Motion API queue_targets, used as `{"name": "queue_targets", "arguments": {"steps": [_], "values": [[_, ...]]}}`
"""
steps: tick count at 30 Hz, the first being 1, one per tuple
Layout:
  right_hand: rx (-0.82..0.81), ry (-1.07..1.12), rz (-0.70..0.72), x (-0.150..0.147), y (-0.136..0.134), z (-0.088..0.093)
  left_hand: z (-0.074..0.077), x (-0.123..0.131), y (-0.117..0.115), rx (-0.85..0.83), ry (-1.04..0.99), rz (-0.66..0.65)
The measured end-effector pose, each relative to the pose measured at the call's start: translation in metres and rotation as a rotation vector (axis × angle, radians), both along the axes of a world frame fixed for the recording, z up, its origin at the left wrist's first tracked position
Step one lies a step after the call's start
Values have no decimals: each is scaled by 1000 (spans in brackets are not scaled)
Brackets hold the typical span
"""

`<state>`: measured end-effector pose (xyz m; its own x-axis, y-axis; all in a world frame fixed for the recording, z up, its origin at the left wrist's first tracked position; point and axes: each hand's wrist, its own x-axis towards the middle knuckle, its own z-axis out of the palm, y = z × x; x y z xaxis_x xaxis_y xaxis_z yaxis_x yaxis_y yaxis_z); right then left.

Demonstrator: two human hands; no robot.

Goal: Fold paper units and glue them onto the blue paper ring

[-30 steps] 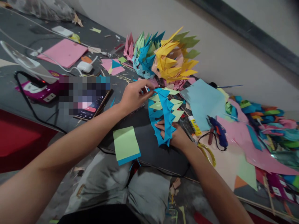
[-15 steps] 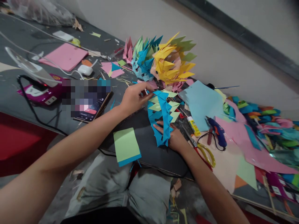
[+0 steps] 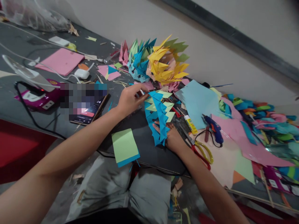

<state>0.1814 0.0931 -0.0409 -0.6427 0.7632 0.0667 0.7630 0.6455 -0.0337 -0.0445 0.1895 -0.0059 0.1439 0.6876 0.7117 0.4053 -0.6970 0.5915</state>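
Observation:
A ring of folded paper pieces, blue with pale green points (image 3: 159, 107), stands over the dark table between my hands. My left hand (image 3: 132, 97) pinches its upper left edge between thumb and fingers. From the lower right, my right hand (image 3: 173, 138) grips the blue wall, with fingertips showing inside the ring and the rest of the hand outside. Left of the ring, a stack of light green and blue paper (image 3: 125, 146) lies at the table's front edge. Behind it stand folded paper pieces in yellow (image 3: 163, 63) and in blue and green (image 3: 137, 62).
Scissors (image 3: 204, 152), a glue stick (image 3: 190, 124) and a blue glue gun (image 3: 213, 129) lie to the right, near coloured sheets (image 3: 193, 102). On the left are a phone (image 3: 87, 113), a purple power strip (image 3: 35, 99), cables and pink paper (image 3: 61, 61).
The view has swung slightly, so most things sit a little further left. Both hands keep the same hold on the paper ring.

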Motion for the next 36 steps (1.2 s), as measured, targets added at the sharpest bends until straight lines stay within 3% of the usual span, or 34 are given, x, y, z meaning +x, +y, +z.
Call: {"name": "queue_targets", "arguments": {"steps": [4,9,15,18,20,23,25,28,31,36], "values": [[24,22,-11,0,-1,-1,1,0,0,-71,21,-11],[17,68,-28,3,-4,-1,4,0,-2,-241,203,-38],[168,149,-75,-4,-6,2,3,-2,3,-278,345,-96],[308,230,-237,7,-2,10,5,-4,3,-255,250,-116],[422,304,-403,29,-1,19,8,-4,1,-237,156,-110],[549,392,-838,80,-2,34,11,-4,-2,-196,15,-42],[429,302,-1135,116,-5,40,12,-4,-3,-172,-53,4],[12,221,-1435,156,-10,44,11,-5,-2,-159,-148,25],[-145,288,-1496,176,-13,41,10,-5,0,-160,-219,11],[-117,528,-1404,186,-18,26,11,-6,0,-167,-218,-16]]}}
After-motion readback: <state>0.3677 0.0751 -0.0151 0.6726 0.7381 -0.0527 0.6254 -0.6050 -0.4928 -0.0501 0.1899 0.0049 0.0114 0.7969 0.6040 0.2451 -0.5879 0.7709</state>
